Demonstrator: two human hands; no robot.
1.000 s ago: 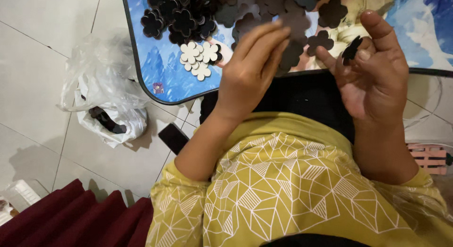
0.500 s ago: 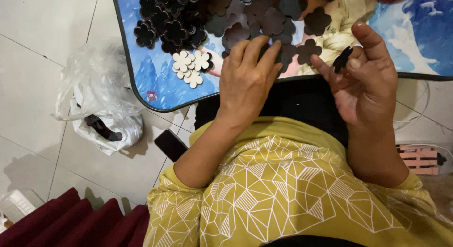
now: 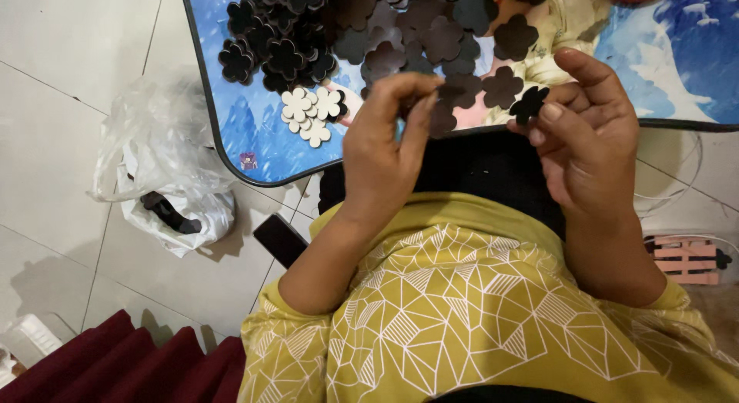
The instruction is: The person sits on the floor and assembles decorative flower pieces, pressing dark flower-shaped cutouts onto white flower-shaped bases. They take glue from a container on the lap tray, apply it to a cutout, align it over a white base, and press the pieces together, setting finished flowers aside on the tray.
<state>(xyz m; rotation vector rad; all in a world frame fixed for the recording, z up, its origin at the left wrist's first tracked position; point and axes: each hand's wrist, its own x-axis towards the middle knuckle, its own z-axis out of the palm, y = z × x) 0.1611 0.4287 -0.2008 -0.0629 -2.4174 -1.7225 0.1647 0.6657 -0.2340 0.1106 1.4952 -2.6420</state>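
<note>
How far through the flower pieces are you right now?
Possibly done: a small cluster of pale flower cutouts lies apart on the table. In hand: the left hand and right hand each pinch a dark flower piece. Left: a big dark pile.

A home floor workspace: pale tiled floor (image 3: 69,87), low cartoon-printed folding table (image 3: 254,141), crumpled plastic bag (image 3: 165,172).

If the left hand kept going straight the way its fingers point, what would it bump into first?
Most likely the dark flower-shaped cutouts piled on the blue table, just beyond the left hand; depth is hard to judge.
</note>
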